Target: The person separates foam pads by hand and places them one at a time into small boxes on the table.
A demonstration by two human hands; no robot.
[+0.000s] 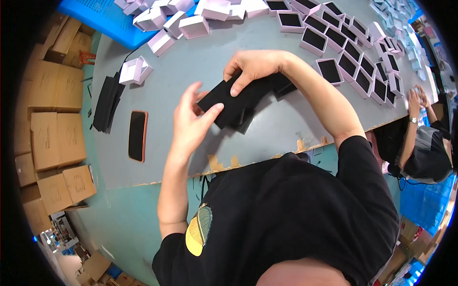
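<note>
My right hand point(255, 66) is closed round a flat black foam pad point(231, 102), with the thumb lying on its upper face. My left hand point(190, 121) is at the pad's left end, thumb on its face and the other fingers partly hidden and a little blurred. More black pads point(245, 125) show beneath the held one, close to the tabletop. How many layers are in my grip is hard to make out.
A phone point(138, 136) and a stack of black pads point(108, 102) lie left, near small open boxes point(135, 70). Pale boxes with black inserts point(314, 40) cover the grey table's point(164, 90) far right. A blue crate point(107, 21) stands back left. A co-worker's hands point(417, 100) are far right.
</note>
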